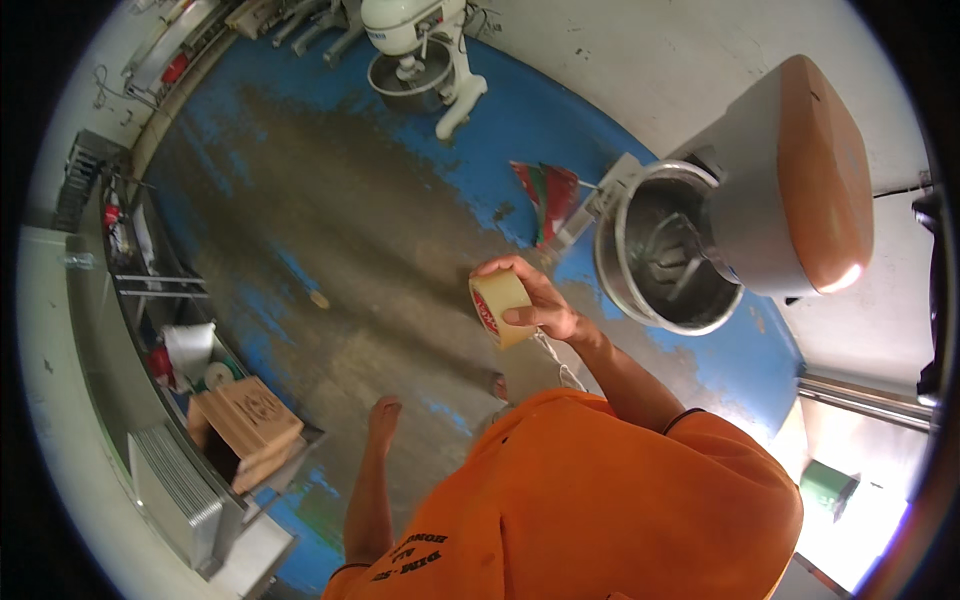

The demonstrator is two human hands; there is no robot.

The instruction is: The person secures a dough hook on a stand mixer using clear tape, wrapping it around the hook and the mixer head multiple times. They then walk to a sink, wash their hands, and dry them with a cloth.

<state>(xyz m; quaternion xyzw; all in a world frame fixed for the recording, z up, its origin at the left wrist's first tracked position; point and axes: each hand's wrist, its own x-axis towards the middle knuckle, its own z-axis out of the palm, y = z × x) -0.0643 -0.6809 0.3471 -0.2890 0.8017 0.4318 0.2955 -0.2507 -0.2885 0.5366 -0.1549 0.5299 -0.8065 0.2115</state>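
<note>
My right hand is raised in front of my body, wrapped around a wide roll of packing tape. The tape is yellowish-tan, with red print inside its core, and my thumb presses on its outer face. My left hand hangs low beside me, away from the tape. Its fingers are too foreshortened to make out. Below the right wrist, a pale cord dangles by my orange shirt.
A large mixer with a metal bowl stands at right; a white mixer stands at the far wall. At left are a metal counter, an open cardboard box and stacked trays. The blue floor is worn.
</note>
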